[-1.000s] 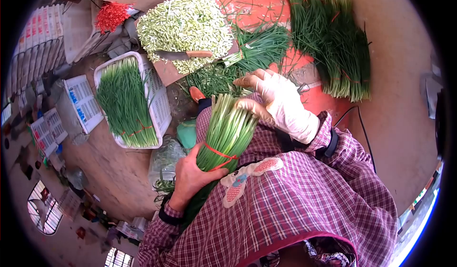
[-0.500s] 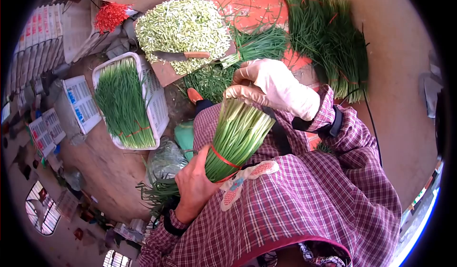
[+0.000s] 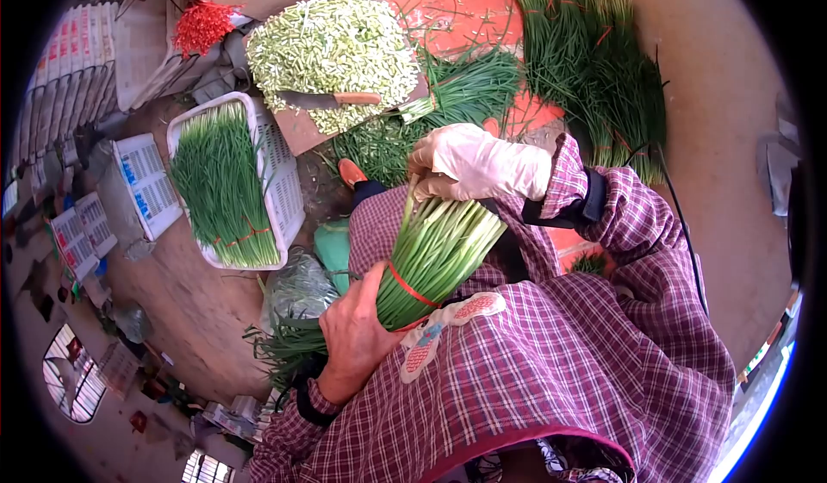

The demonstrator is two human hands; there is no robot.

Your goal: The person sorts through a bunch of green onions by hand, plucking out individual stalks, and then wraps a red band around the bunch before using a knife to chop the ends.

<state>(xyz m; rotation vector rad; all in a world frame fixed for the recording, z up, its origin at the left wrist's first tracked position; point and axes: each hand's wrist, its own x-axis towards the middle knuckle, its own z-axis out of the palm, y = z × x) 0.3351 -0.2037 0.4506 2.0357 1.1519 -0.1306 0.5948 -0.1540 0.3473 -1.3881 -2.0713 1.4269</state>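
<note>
My left hand [image 3: 355,332] is bare and wrapped round a bundle of garlic chives [image 3: 444,255], which a red band [image 3: 412,285] ties together. The pale stalk ends point up and away from me; the green leaf tips hang out past my wrist at the lower left. My right hand [image 3: 474,164], in a whitish glove, is just above the pale ends. Its fingers are closed on a chive stalk [image 3: 412,192] that stands out at the bundle's left edge. The glove hides part of the fingertips.
A white basket [image 3: 289,177] of banded chives stands at left. Beyond it, a knife [image 3: 327,99] lies on chopped pale stalk pieces [image 3: 332,52] on a board [image 3: 300,134]. More chive bundles [image 3: 594,69] lie at the upper right, and red bands [image 3: 202,28] are heaped at upper left.
My right hand has moved down and slightly left onto the pale ends, and a stalk now shows between its fingers. The bundle has shifted slightly to the right in my left hand.
</note>
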